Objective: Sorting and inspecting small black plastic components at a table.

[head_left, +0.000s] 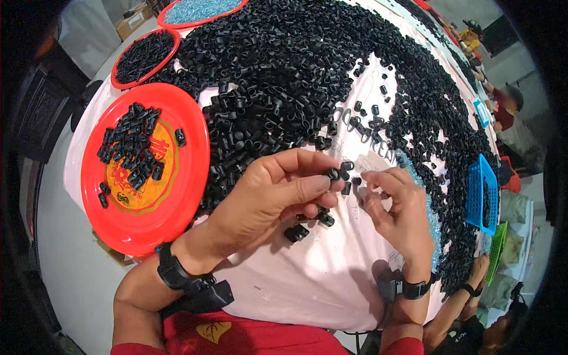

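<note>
My left hand (266, 189) is closed, its thumb and fingers pinching a small black plastic fitting (347, 166) above the table. Just to the right is my right hand (405, 207), with its thumb and forefinger curled but apart. A dark spot shows under its fingers, too shaded to make out. Another small black piece lies between the two hands, close to the right fingertips. Below my left fingers, a few loose black fittings (297, 232) rest on the pale cloth. Left of that hand, a red plate (192, 136) with a yellow printed centre carries a small heap of black fittings (133, 139).
A large pile of black fittings (266, 77) covers much of the table. Beyond the plate stand a red tray of thin black parts (145, 56) and a red tray of clear bluish pieces (201, 10). A blue basket (482, 195) and other people's arms (458, 307) are at right.
</note>
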The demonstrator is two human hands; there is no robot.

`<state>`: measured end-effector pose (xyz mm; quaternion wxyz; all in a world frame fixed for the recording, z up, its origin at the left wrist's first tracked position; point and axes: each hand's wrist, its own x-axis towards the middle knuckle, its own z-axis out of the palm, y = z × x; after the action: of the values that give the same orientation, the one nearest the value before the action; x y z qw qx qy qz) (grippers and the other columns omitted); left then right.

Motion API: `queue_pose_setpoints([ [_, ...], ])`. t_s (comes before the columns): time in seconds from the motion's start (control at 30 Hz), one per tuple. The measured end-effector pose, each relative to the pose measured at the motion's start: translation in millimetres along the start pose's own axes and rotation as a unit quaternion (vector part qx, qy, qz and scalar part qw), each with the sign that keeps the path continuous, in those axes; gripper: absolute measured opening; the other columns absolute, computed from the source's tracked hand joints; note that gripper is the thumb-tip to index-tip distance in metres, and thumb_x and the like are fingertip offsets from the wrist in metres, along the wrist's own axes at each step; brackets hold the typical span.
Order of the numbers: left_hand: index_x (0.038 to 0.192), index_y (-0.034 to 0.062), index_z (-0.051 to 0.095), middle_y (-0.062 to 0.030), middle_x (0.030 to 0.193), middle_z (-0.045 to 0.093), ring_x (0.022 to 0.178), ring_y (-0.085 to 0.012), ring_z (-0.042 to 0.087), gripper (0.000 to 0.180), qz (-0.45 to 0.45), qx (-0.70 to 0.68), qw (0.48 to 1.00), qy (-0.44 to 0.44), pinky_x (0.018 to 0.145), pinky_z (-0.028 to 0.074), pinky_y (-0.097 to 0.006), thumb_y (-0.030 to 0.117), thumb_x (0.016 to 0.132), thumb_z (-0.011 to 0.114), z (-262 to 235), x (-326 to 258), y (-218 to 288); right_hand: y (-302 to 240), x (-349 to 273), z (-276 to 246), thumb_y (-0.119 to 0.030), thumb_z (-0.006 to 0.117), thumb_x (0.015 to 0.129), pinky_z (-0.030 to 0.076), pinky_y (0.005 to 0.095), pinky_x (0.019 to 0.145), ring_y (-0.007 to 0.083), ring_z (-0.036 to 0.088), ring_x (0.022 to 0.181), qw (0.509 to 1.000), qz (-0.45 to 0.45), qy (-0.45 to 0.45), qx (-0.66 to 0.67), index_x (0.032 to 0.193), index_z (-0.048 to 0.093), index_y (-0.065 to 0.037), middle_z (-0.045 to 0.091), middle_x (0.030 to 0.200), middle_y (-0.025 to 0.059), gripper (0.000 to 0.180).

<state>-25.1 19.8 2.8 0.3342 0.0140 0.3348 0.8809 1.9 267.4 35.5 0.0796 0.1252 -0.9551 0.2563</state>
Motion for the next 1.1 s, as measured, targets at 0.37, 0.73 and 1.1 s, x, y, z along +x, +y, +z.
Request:
queue_pose_setpoints([
  [0.37,0.127,0.0021,0.065,-0.0076,0.108,0.075,0.091,-0.0098,0.072,0.028,-0.053,0.127,0.991,-0.006,0.072,0.055,-0.019,0.010,0.100,0.068,4.8,2.7,-14.1,9.0,-3.9,6.9,-0.005,0.075,0.086,0.052,0.0360,0.065,0.0285,0.067,0.074,0.999,0.015,-0.008,0.028,0.106,0.073,-0.003,0.070,0.089,0.0125,0.021],
  [0.73,0.124,0.0030,0.065,-0.0051,0.104,0.075,0.086,-0.0080,0.070,0.026,-0.025,0.165,0.986,-0.004,0.071,0.055,-0.021,0.012,0.100,0.069,6.5,2.4,-16.3,-18.1,-3.2,3.6,0.004,0.073,0.081,0.050,0.0258,0.059,0.0176,0.069,0.079,0.982,-0.095,-0.005,0.161,0.109,0.076,-0.004,0.075,0.094,0.0090,0.029],
  [1.1,0.125,0.0025,0.065,-0.0032,0.103,0.074,0.087,-0.0073,0.069,0.026,-0.013,0.218,0.976,-0.004,0.074,0.055,-0.022,0.009,0.101,0.067,6.5,0.0,-15.4,-17.8,-5.7,2.4,0.003,0.071,0.082,0.050,0.0244,0.060,0.0134,0.068,0.076,0.970,0.009,-0.052,0.235,0.109,0.077,-0.005,0.075,0.092,0.0084,0.028],
])
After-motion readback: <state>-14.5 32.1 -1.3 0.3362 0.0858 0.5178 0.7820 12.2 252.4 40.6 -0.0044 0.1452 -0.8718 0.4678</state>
